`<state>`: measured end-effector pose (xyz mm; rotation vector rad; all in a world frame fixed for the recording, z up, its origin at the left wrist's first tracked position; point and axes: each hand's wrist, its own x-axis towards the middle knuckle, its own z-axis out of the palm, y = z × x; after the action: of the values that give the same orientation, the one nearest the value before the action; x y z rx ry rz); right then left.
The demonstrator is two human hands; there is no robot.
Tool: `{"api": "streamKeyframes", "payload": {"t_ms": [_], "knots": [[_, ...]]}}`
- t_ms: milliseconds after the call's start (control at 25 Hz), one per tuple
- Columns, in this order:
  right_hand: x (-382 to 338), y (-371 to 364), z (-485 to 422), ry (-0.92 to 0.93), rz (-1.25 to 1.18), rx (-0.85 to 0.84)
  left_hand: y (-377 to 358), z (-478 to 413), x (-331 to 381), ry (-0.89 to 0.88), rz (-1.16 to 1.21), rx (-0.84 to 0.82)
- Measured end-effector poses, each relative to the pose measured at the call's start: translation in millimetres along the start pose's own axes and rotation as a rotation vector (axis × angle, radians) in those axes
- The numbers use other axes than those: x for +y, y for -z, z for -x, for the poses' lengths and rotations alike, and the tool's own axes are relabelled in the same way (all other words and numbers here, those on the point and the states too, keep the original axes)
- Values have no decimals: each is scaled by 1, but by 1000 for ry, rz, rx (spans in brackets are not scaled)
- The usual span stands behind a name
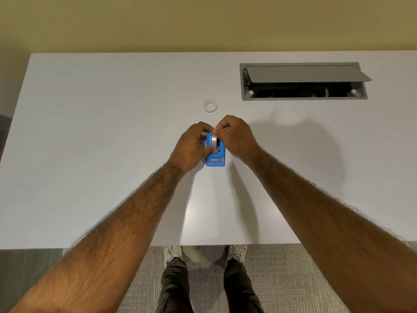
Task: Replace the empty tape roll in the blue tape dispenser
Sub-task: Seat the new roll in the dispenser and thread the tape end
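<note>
The blue tape dispenser (216,159) stands on the white table (94,136), its cutter end toward me. A clear tape roll (213,141) sits upright in its well. My left hand (193,146) grips the roll and the dispenser's left side. My right hand (237,137) closes on the roll's top and right side, with thumb and fingertip pinched at its upper edge. The hands hide the back of the dispenser. A small white empty tape core (210,106) lies flat on the table just beyond my hands.
A grey cable hatch (303,81) with its lid propped open is set into the table at the back right. The table's near edge runs above my shoes and the carpet. A yellow wall rises behind the table.
</note>
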<state>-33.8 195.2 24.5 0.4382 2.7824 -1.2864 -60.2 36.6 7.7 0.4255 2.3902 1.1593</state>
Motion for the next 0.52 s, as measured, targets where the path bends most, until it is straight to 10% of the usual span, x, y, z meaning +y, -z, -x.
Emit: {"api": "streamKeyframes", "payload": {"t_ms": [520], "knots": [[-1,2,12,22,59,33,1,1,-1,39,65,-27]]}}
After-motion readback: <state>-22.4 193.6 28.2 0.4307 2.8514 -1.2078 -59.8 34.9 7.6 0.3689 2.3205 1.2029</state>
